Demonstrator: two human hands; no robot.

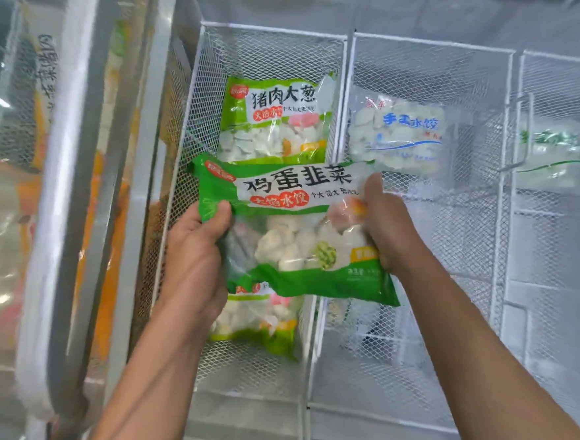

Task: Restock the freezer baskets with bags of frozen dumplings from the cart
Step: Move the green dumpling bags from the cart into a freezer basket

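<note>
Dumpling bag (293, 233) between both hands (195, 257), seemingly gripped

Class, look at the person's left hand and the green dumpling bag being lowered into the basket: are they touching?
Touching. The head view shows the left hand gripping the green dumpling bag at its left edge, thumb curled over the front.
</note>
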